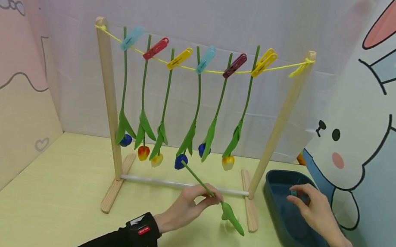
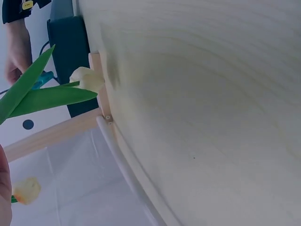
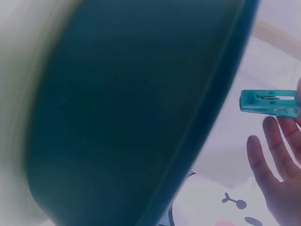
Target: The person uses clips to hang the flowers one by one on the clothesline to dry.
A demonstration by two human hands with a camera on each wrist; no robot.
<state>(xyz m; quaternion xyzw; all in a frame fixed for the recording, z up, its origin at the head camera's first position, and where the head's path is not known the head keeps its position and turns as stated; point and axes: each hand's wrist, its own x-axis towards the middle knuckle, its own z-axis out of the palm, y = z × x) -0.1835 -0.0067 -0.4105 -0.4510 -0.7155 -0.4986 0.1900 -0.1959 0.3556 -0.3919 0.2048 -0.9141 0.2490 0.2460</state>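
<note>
My left hand (image 1: 189, 207) pinches the green stem of an artificial tulip (image 1: 232, 220) in front of the wooden rack. Its leaves point down to the right, and in the left wrist view its pale flower head (image 2: 87, 79) shows beyond the leaves. Over the dark blue basin (image 1: 284, 219), my right hand (image 1: 315, 211) holds a teal clothespin (image 3: 269, 102) between thumb and fingers. Several tulips hang head down from a yellow string (image 1: 214, 72), each held by a clothespin, such as the dark red one (image 1: 234, 65) and the red one (image 1: 156, 48).
The wooden rack has a left post (image 1: 109, 98), a right post (image 1: 283, 120) and a white bar (image 1: 157, 181) low between them. It stands on a pale yellow table (image 1: 51, 199). Cartoon-printed panels (image 1: 357, 137) stand at both sides, and a white cloth (image 1: 209, 7) hangs behind.
</note>
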